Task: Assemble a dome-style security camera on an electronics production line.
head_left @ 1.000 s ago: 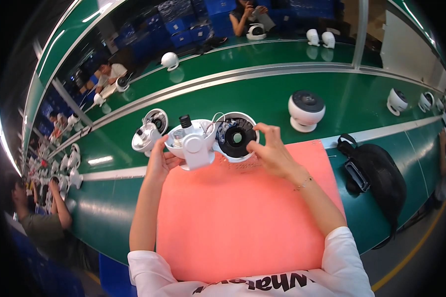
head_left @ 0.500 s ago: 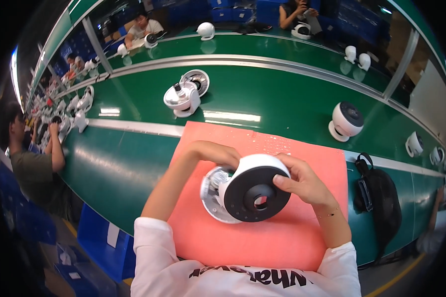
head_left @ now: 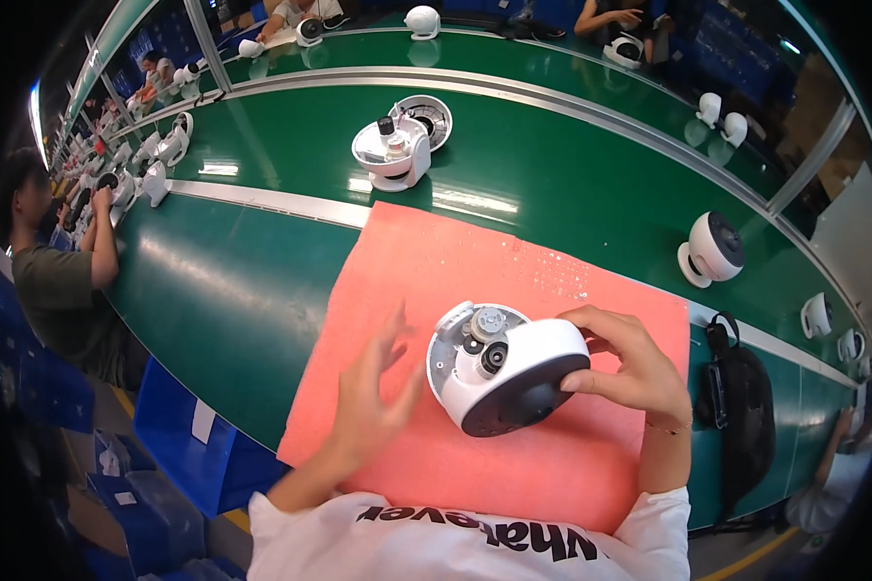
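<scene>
On the pink mat (head_left: 358, 290), a round white device (head_left: 552, 344) with a black face leans tilted toward me. Its white shell is open on the left side. Inside show a silver motor-like part (head_left: 489, 321) and a small black round part (head_left: 494, 358). My right hand (head_left: 630, 363) grips the device's right edge, thumb on the black face and fingers behind the shell. Apart from the device, to its left, my left hand (head_left: 373, 387) has its fingers spread and holds nothing; it is a little blurred.
An opened white device (head_left: 394, 155) stands on the green belt beyond the mat. Another with a dark face (head_left: 715, 247) is at the right. A black bag (head_left: 746, 407) lies right of the mat; a blue bin (head_left: 189, 436) sits below the table's left edge. A co-worker (head_left: 58, 281) works at far left.
My left hand has let go of the device and drawn back toward the left. The device has turned, its black face now tipping downward and its opened inside showing more.
</scene>
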### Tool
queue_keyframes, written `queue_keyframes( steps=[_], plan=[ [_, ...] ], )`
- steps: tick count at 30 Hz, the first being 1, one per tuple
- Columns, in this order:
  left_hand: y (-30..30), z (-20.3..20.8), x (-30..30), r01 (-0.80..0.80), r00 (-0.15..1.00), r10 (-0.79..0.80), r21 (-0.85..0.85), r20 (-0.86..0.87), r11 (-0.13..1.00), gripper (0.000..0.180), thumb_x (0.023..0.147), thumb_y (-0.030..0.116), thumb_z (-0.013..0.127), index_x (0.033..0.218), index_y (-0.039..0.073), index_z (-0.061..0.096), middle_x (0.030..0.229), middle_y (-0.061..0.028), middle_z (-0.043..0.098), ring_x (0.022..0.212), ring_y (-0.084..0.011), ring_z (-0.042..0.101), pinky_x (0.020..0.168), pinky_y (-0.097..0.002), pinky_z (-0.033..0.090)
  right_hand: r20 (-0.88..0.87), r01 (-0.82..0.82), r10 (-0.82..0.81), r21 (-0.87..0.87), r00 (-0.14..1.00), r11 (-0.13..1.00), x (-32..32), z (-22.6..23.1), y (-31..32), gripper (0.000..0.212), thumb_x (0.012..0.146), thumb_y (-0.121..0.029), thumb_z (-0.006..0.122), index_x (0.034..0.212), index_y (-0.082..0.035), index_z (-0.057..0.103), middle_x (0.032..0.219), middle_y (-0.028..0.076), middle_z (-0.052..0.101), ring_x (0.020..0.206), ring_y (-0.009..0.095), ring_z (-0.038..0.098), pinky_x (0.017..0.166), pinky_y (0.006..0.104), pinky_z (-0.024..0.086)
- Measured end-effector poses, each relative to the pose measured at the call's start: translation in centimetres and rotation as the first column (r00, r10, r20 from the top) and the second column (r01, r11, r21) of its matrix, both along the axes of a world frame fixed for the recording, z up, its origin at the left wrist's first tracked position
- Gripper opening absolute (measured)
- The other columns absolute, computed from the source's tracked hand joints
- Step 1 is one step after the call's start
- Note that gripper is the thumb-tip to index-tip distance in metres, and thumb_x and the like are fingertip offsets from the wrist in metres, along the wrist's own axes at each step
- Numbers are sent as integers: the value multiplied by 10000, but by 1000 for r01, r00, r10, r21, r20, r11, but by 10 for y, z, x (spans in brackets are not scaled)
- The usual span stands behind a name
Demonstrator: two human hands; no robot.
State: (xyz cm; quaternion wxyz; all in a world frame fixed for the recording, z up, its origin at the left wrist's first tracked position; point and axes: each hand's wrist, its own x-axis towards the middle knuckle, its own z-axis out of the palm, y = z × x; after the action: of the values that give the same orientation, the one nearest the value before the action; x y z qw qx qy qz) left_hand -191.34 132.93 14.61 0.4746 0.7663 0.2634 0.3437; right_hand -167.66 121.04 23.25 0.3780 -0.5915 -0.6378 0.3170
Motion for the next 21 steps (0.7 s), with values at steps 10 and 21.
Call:
queue_keyframes(
  steps=[10, 21],
  plan=[
    [-5, 2, -19, 169, 974, -100, 354, -203, 920, 263, 684, 40, 602, 943, 17, 645, 1421, -302, 153, 1321, -437, 192, 965, -448, 375, -315, 36, -100, -201, 944, 979, -4, -25, 45, 277, 809, -206, 660, 996, -8, 611, 869, 36, 624, 768, 86, 582, 676, 243, 475],
    [26, 43, -14, 52, 925, 1, 129, -379, 990, 385, 667, 327, 751, 696, -38, 629, 592, -104, 622, 551, -171, 635, 558, -281, 509, -29, 104, -114, -241, 993, 965, -17, -28, 65, 331, 814, -336, 634, 737, -15, 622, 600, 57, 565, 529, 92, 517, 491, 255, 387]
  ],
)
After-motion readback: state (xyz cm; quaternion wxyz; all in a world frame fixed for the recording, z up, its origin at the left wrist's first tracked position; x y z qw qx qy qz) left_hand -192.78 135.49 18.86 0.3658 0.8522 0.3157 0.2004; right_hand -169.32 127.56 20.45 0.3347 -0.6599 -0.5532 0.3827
